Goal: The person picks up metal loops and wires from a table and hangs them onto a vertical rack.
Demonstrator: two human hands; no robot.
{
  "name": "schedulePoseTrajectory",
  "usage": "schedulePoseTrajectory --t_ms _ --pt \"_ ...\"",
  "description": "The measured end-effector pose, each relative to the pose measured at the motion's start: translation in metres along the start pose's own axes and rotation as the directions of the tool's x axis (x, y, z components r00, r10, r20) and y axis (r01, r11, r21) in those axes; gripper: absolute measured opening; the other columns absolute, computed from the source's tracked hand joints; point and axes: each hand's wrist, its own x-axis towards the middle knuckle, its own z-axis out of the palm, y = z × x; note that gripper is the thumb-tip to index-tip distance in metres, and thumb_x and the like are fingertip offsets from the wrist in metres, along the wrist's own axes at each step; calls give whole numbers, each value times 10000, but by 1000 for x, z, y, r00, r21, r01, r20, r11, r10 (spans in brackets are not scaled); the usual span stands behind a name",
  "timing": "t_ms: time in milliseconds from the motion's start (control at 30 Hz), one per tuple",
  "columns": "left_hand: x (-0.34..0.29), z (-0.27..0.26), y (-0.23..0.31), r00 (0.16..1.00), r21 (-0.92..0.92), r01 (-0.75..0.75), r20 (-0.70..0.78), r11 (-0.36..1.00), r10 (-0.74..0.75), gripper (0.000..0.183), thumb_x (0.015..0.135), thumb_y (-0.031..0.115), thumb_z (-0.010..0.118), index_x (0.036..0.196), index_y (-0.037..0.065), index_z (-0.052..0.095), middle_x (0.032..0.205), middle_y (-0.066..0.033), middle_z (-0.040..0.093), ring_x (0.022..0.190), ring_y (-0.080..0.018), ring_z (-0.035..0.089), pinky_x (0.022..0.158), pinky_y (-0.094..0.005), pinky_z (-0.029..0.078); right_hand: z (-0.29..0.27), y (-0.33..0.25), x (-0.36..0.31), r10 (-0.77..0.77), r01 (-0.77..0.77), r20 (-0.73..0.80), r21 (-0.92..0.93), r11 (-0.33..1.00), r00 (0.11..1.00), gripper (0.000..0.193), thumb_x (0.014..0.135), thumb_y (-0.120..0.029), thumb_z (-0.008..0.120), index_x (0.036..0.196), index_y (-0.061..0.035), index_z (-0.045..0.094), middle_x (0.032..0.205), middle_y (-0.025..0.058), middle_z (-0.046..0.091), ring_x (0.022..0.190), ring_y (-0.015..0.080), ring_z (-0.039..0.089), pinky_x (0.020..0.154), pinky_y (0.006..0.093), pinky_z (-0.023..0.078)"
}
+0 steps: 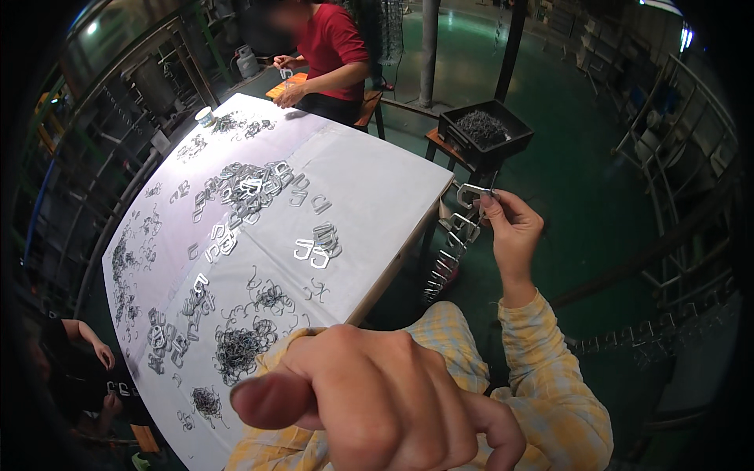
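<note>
The right hand (514, 231), raised past the table's near right-hand corner, is closed in a pinch, thumb against fingers, on the top end of a hanging chain of shiny silver metal hooks (460, 229). The uppermost hook is a flat, angular band bent into an open C shape, catching the light along its edge. Below it, similar pieces follow one under another like rungs, slanting down toward the lower left beside the table and above the green floor.

The left hand (385, 392) looms close to the camera, knuckles up and fingers curled; whether it grips anything cannot be told from this side.

On the white-covered table (393, 169) lie a heap of loose flat silver hooks (250, 188) and, nearer the person, a tangled pile of thin dark wire hooks (238, 352). Beyond the corner, a black rectangular tray (514, 144) holds more small dark pieces.
</note>
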Motion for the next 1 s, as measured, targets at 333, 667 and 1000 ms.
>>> schedulePoseTrajectory --t_ms 333,667,1000 --pt "2 2 14 993 -40 117 -19 992 -118 584 962 511 276 644 47 432 496 -44 382 429 -166 365 731 -564 413 -11 -6 7 -35 33 -40 -41 999 999 152 823 -96 692 874 43 658 698 -2 609 615 36 512 544 173 396" --pt "-3 4 11 978 -10 203 -38 979 -203 550 971 476 257 646 58 402 501 -46 348 441 -171 368 743 -542 394 -15 -12 11 -52 49 -70 -40 998 996 163 832 -102 683 893 45 655 732 24 643 620 42 528 553 172 416" --pt "7 -4 1 944 674 302 -310 675 -113 284 906 295 462 772 48 503 683 -68 528 640 -199 492 725 -420 376 -28 -21 19 -92 87 -120 -45 995 989 153 833 -102 681 898 35 660 732 35 650 610 45 537 545 174 420"
